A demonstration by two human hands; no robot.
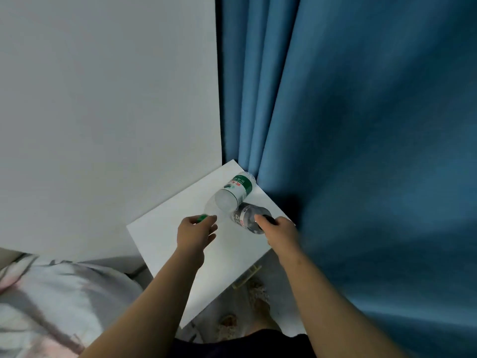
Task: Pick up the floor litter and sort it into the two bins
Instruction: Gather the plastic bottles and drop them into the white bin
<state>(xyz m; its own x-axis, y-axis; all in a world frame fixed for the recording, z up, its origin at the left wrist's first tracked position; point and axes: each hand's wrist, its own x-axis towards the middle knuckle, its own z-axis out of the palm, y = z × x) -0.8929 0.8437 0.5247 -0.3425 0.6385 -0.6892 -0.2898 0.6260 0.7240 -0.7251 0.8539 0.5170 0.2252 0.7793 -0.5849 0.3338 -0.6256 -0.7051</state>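
Evidently the sorting is barely underway, as far as one can judge; neither bin is in view, and no litter can be seen dropped into anything. Two plastic bottles are up on a white surface (165,236) in the corner, not on the floor; the floor below shows little, only part of a foot in a fuzzy slipper (259,293). The left hand (195,233) is curled shut around a small green thing (201,217), probably a bottle cap, though it is too hidden to be sure. The right hand (280,229) grips the neck end of a clear bottle (247,215) with a dark label, which lies tilted against a second bottle (236,192); that one, with a green and white label, lies on its side, its ribbed clear body touching the blue curtain (361,125). Both bottles look thin-walled, light and glossy, apparently empty; the surface is smooth, flat and matt; the curtain hangs in heavy soft folds; the wall (103,99) is plain and pale. Carrying both bottles to a bin remains to be done.
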